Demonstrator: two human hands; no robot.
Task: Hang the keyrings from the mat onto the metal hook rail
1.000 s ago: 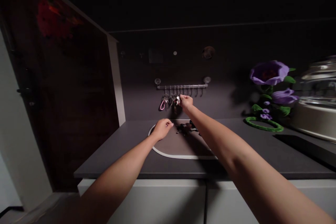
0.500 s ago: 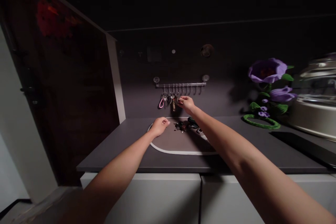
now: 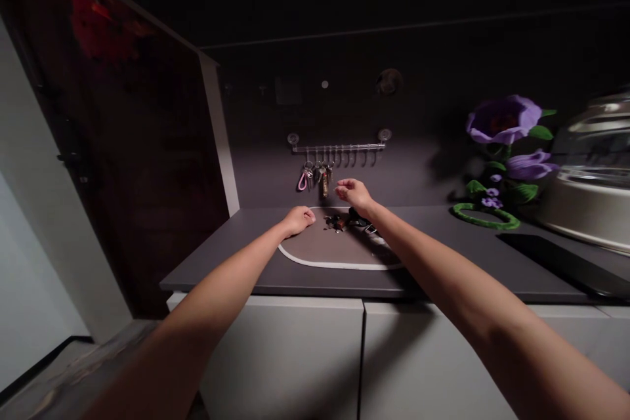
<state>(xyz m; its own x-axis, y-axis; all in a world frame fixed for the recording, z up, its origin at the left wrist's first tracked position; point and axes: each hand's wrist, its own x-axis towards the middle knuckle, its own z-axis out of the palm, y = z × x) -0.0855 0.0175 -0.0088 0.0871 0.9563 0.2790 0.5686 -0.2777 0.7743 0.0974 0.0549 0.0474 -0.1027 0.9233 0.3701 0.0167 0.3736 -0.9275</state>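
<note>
My right hand (image 3: 355,194) is lifted just right of the hanging keys, its fingertips a little apart with nothing visible between them. Several keys (image 3: 322,172) hang from the left hooks of a clear hook rail (image 3: 339,147), among them a pink loop strap (image 3: 302,180) and a brownish fob (image 3: 325,184). My left hand (image 3: 298,220), fingers curled in and seemingly holding nothing, rests at the left side of a brown mat (image 3: 319,251) with a white rim. A dark cluster of keys and fobs (image 3: 338,222) lies on the mat, partly behind my right forearm.
Purple fabric flowers (image 3: 506,121) with a green ring base stand at the right, beside a white appliance with a clear dome (image 3: 590,193). A flat black object (image 3: 561,262) lies before them. A dark door (image 3: 132,177) is at the left.
My right hand has drawn back slightly to the right, away from the hanging keys, and its fingers have loosened. My left hand stays on the mat. The view has tilted down slightly.
</note>
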